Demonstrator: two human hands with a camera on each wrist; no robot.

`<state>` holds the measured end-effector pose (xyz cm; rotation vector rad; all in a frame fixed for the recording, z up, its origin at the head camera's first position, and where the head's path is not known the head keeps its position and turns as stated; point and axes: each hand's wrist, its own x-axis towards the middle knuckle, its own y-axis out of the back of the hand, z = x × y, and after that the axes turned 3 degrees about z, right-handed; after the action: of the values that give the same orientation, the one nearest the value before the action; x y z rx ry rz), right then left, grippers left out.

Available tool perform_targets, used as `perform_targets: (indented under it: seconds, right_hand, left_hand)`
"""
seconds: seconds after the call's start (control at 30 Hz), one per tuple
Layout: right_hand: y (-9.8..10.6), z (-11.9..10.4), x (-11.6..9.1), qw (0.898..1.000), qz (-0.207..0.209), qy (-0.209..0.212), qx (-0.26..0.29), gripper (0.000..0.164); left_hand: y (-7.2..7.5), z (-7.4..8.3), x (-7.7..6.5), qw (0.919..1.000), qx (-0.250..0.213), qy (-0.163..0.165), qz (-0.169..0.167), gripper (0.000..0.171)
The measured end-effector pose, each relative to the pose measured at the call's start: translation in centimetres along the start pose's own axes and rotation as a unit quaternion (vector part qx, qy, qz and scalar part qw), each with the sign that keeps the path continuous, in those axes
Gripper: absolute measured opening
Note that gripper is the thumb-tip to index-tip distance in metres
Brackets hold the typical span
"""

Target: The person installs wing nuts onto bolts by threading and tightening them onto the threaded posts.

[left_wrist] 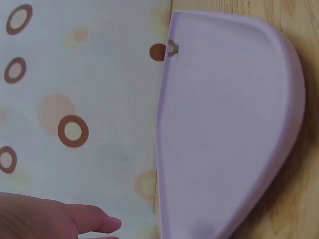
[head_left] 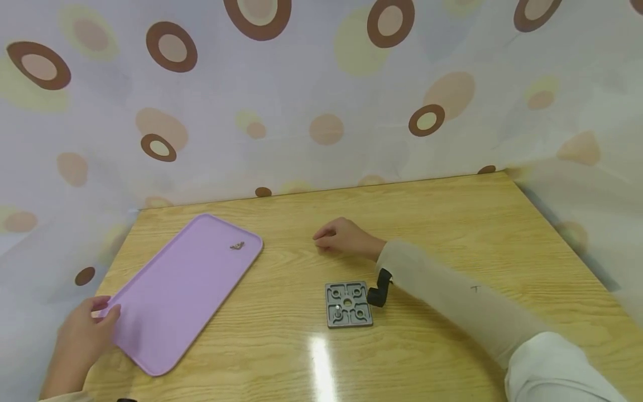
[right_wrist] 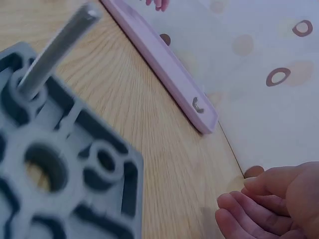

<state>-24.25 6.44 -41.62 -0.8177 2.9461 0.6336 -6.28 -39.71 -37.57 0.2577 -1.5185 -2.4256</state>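
Observation:
A small metal wing nut [head_left: 237,245] lies near the far right corner of the lilac tray [head_left: 176,301]. At the tray's near left edge is my left hand [head_left: 82,338], thumb and fingers apart, nothing visible between them. My right hand [head_left: 346,238] is over the table right of the tray, its fingers loosely curled; nothing shows in them in the right wrist view. Nearer me, below that hand, a square grey metal plate [head_left: 348,315] with ribs and holes lies flat. A metal rod [right_wrist: 57,52] stands up from one corner hole of the plate.
The wood-grain table [head_left: 427,357] runs to a patterned curtain [head_left: 321,95] at the back and on both sides. A black wrist mount [head_left: 380,288] on the right sleeve is close to the plate's right edge.

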Motion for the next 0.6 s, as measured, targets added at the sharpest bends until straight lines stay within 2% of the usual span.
perform_targets:
  seconds: [0.23,0.33,0.47,0.53,0.6]
  right_hand:
    - [-3.0,-2.0,2.2,0.998,-0.015,-0.044,0.044,0.021]
    - [-4.1,-2.5,3.2,0.996,-0.020,-0.052,0.066,0.021]
    - [-5.5,-3.1,4.3,0.995,-0.025,-0.050,0.082,0.020]
    - [-6.1,-3.3,4.8,0.995,-0.024,-0.046,0.080,0.020]
    - [-6.8,-3.6,5.2,0.997,-0.019,-0.039,0.066,0.019]
  left_hand:
    - [0.5,-3.0,-0.3,0.9987,0.010,0.049,-0.008,0.054]
    - [0.5,-3.8,-0.2,0.9969,-0.002,0.074,-0.029,0.057]
    - [0.4,-4.6,0.2,0.9905,-0.041,0.107,-0.076,0.067]
    - [0.2,-4.9,0.3,0.9873,-0.070,0.112,-0.088,0.068]
    - [-0.1,-5.0,0.5,0.9844,-0.101,0.117,-0.085,0.066]
